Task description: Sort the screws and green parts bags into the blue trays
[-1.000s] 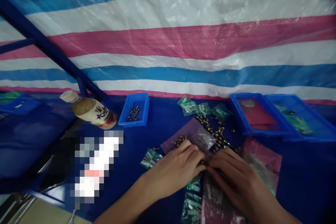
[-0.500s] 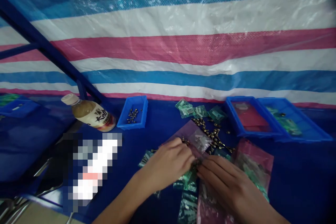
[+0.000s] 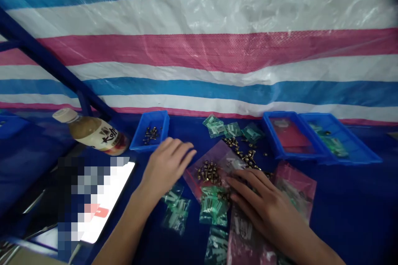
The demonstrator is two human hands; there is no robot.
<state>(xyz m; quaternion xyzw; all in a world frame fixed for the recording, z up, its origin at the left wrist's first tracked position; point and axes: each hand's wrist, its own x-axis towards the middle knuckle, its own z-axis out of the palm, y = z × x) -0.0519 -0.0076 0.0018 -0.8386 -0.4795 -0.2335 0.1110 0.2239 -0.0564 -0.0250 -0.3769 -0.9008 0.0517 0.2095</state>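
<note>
My left hand hovers just in front of a small blue bin, fingers stretched and slightly bent, with nothing visible in them. In the bin lie small metal screws. My right hand rests, fingers extended, at the edge of a flat pink plastic bag, next to loose screws. A pile of brass-coloured screws lies on that bag, and more screws are scattered behind it. Beneath and beside my right hand are another pink bag and a small green-tinted packet.
Several green packets lie at the back and near the front. Two blue trays hold a pink sheet and packets on the right. A drink bottle and a lit phone are on the left. A striped tarp hangs behind.
My left hand has moved away from my right hand, leftward and up toward the small bin. The screw pile on the pink bag is uncovered. The view has shifted slightly right.
</note>
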